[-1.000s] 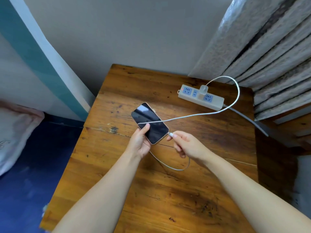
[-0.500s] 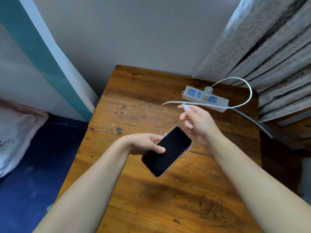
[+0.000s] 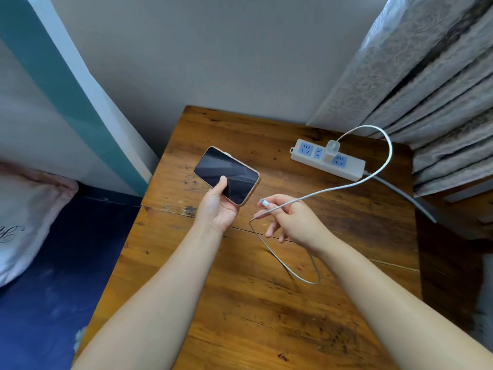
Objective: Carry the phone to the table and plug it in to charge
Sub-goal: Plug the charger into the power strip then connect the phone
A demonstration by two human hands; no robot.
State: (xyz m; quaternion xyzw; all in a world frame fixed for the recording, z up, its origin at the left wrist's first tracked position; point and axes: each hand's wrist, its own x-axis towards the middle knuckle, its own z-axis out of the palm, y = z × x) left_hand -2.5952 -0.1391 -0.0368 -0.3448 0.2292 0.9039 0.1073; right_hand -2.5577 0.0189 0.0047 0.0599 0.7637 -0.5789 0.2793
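- Phone [image 3: 226,174]: dark, blank screen facing up, rose-gold edge, rounded corners; held above the counter [image 3: 240,303] in the left hand [image 3: 217,209], thumb pressed on the glass near the lower edge, fingers hidden underneath.
- Cable [image 3: 384,161]: white, braided; pinched near its plug [image 3: 263,202] by the right hand [image 3: 296,222], plug tip just right of the phone's near corner, not touching it.
- From the right hand, looping down under the wrist across the counter, then arcing up and beyond the hand to a white charger [image 3: 331,150].
- Charger seated in a white power strip [image 3: 326,162] with blue sockets, well beyond the right hand, small red light at its left end.
- Phone's port: out of sight.
- Strip's grey cord running off right, end cut off behind the counter edge.
- Both forearms cropped by the frame's bottom edge.
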